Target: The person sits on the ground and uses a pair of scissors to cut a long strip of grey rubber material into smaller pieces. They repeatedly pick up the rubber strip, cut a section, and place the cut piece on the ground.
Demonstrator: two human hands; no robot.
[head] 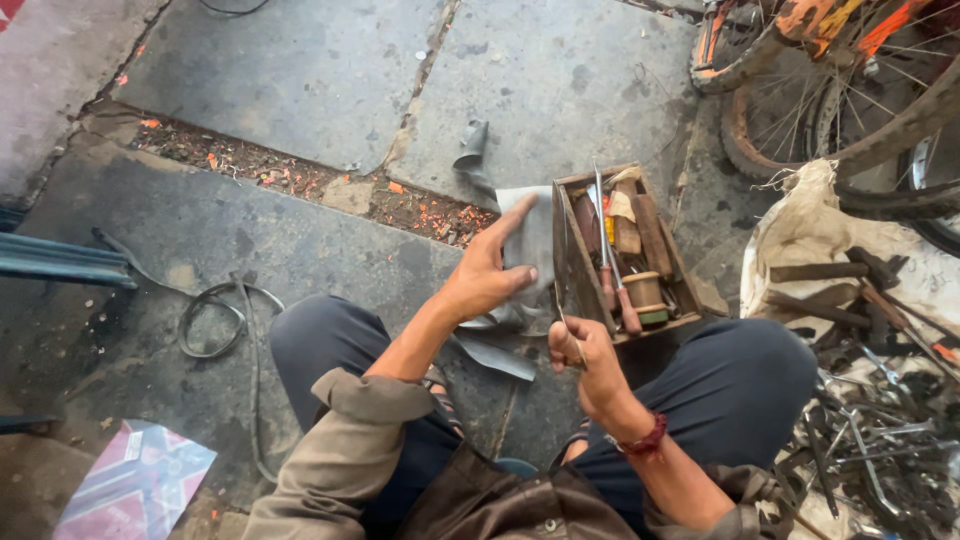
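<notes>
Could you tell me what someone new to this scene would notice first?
At centre, the left hand presses a grey rubber sheet against an open wooden toolbox of worn hand tools, while the right hand grips a thin metal tool. At right, a heap of dark metal tools lies on pale sacking, with rusty bicycle wheels above.

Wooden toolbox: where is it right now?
In the head view the wooden toolbox sits on the stone floor right of centre, just beyond the right hand, beside the grey sheet under the left hand.
</notes>
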